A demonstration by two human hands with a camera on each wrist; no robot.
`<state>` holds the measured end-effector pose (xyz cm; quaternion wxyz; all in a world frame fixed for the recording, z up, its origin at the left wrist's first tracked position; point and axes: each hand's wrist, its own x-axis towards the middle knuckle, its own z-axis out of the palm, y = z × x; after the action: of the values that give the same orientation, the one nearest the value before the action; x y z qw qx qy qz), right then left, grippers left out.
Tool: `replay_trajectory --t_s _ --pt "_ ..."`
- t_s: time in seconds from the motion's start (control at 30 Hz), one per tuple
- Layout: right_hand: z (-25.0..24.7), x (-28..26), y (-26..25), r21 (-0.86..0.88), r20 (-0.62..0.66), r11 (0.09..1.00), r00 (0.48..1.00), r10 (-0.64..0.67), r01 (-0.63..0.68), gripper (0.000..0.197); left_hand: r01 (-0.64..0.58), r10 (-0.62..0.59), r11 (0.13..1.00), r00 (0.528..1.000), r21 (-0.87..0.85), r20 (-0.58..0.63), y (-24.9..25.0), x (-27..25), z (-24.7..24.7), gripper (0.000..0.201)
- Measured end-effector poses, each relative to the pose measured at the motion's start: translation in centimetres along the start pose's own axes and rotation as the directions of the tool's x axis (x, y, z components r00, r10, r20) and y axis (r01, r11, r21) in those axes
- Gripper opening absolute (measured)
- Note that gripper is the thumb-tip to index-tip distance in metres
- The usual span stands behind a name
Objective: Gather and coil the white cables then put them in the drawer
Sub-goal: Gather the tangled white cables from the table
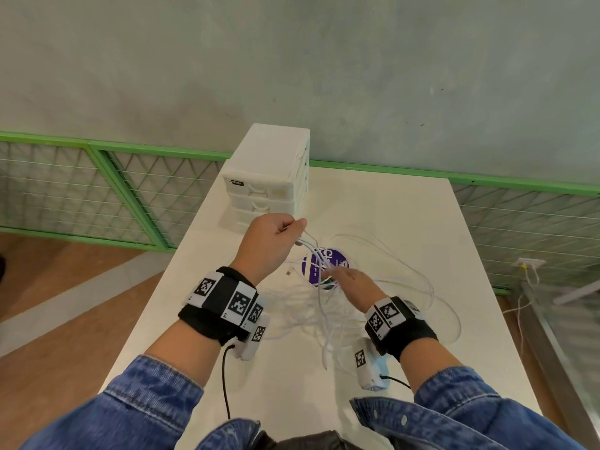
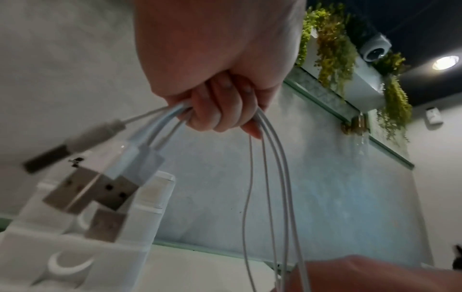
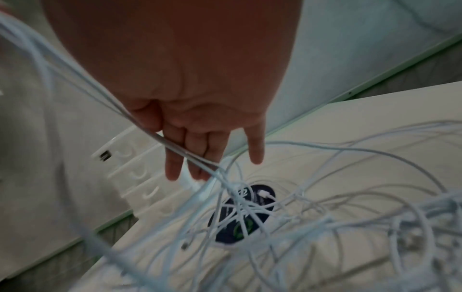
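Several white cables (image 1: pixel 402 274) lie tangled on the white table (image 1: pixel 373 206) in the head view. My left hand (image 1: pixel 276 235) is raised in front of the white drawer unit (image 1: pixel 269 177) and grips a bundle of cable ends. The left wrist view shows my left hand (image 2: pixel 220 112) with its fingers curled round the strands, and USB plugs (image 2: pixel 95 189) sticking out to the left. My right hand (image 1: pixel 344 277) hovers lower, over the tangle. Its fingers (image 3: pixel 197 158) are straight, and strands from the left hand run across them. All drawers look closed.
A round purple sticker (image 1: pixel 313 266) lies on the table under the cables. Green mesh fencing (image 1: pixel 97 190) runs behind and left of the table, with a grey wall above it. A wall socket (image 1: pixel 529 264) with a plugged-in lead sits to the right.
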<state>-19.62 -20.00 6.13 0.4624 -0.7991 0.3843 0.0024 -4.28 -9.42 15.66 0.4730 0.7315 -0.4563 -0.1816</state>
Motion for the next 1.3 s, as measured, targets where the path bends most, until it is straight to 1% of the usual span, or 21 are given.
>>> replay_trajectory --t_s 0.1,0.17,0.27,0.3,0.33,0.4,0.43,0.5,0.53,0.63,0.7,0.8,0.87,0.9,1.0,1.03,1.13,1.17,1.23,1.27,1.3 --pt "-1.7 0.6 0.1 -0.037 -0.229 0.998 0.971 -0.061 0.054 0.045 0.010 -0.010 1.000 1.000 0.018 -0.005 0.1 -0.2 -0.1 0.049" --pt "-2.4 0.7 -0.3 -0.108 -0.384 0.986 0.910 -0.156 0.124 0.054 0.020 -0.020 1.000 1.000 0.019 -0.012 0.3 -0.2 -0.1 0.049" --pt "-2.5 0.1 -1.1 -0.180 -0.527 0.956 0.798 -0.291 0.230 0.039 0.050 -0.049 0.998 0.999 0.028 -0.018 0.8 0.1 -0.2 0.049" --pt "-2.5 0.0 -1.0 -0.193 -0.537 0.953 0.788 -0.303 0.234 0.039 0.051 -0.050 0.998 0.999 0.030 -0.019 0.9 0.1 -0.3 0.049" --pt "-2.6 -0.1 -1.1 -0.181 -0.492 0.963 0.830 -0.263 0.198 0.039 0.041 -0.040 0.999 0.999 0.035 -0.017 0.8 0.2 -0.3 0.049" --pt "-2.6 0.0 -1.1 -0.148 -0.267 0.989 0.961 -0.067 0.027 0.051 0.001 -0.001 0.997 1.000 0.082 -0.007 0.5 0.2 -0.2 0.049" --pt "-2.5 0.0 -1.1 -0.205 -0.225 0.979 0.974 -0.032 -0.015 0.060 -0.013 0.014 0.994 1.000 0.112 -0.006 0.2 0.3 -0.2 0.049" --pt "-2.4 0.1 -1.1 -0.273 -0.314 0.962 0.942 -0.117 0.029 0.070 -0.010 0.015 0.993 0.999 0.114 -0.050 -0.3 0.4 -0.4 0.049" --pt "-2.6 0.1 -1.3 -0.254 -0.323 0.965 0.936 -0.142 0.059 0.073 -0.004 0.012 0.994 0.997 0.108 -0.073 -0.6 0.5 -0.6 0.050" --pt "-3.3 0.0 -1.5 -0.140 -0.239 0.990 0.969 -0.058 0.024 0.079 0.026 -0.018 0.988 0.998 0.152 -0.057 -0.8 0.6 -1.2 0.049" --pt "-3.8 0.0 -1.2 -0.186 -0.337 0.982 0.937 -0.089 0.026 0.068 0.038 -0.029 0.985 0.998 0.170 -0.053 -0.8 0.8 -1.8 0.048" --pt "-4.3 0.0 -0.8 -0.308 -0.406 0.951 0.899 -0.164 0.035 0.037 0.042 -0.034 0.982 0.998 0.182 -0.047 -0.5 1.0 -2.4 0.048" --pt "-4.7 -0.1 -1.2 -0.305 -0.468 0.952 0.867 -0.170 0.023 0.031 0.027 -0.018 0.983 0.999 0.181 -0.050 -0.3 1.0 -2.3 0.048" --pt "-5.0 -0.3 -1.6 -0.316 -0.517 0.948 0.830 -0.208 0.040 0.033 0.020 -0.009 0.983 0.998 0.183 -0.061 -0.2 1.0 -2.2 0.047" --pt "-5.7 -0.7 -2.0 -0.473 -0.632 0.874 0.648 -0.426 0.113 0.039 -0.014 0.033 0.985 0.994 0.175 -0.107 0.0 0.9 -2.2 0.047" --pt "-5.8 -0.7 -1.8 -0.463 -0.630 0.875 0.641 -0.438 0.143 0.040 -0.024 0.044 0.985 0.992 0.168 -0.114 0.0 0.9 -2.1 0.048" --pt "-5.4 -0.6 -0.8 -0.100 -0.498 0.977 0.841 -0.214 0.189 0.045 -0.031 0.042 0.979 0.998 0.200 -0.055 0.0 0.7 -1.5 0.052" --pt "-5.2 -0.7 -0.6 0.004 -0.489 0.982 0.857 -0.161 0.187 0.044 -0.020 0.025 0.977 1.000 0.213 -0.019 -0.1 0.7 -1.1 0.052" --pt "-5.2 -1.2 -1.1 0.052 -0.593 0.972 0.790 -0.153 0.227 0.038 0.002 -0.013 0.974 0.999 0.228 0.045 -0.3 0.5 -0.3 0.050" --pt "-5.0 -1.4 -1.6 0.045 -0.631 0.957 0.751 -0.195 0.286 0.033 0.005 -0.021 0.973 0.998 0.230 0.065 -0.3 0.5 0.2 0.050" --pt "-4.9 -1.8 -2.4 0.043 -0.615 0.930 0.743 -0.264 0.365 0.025 0.007 -0.025 0.975 0.997 0.221 0.080 -0.3 0.5 0.6 0.050"
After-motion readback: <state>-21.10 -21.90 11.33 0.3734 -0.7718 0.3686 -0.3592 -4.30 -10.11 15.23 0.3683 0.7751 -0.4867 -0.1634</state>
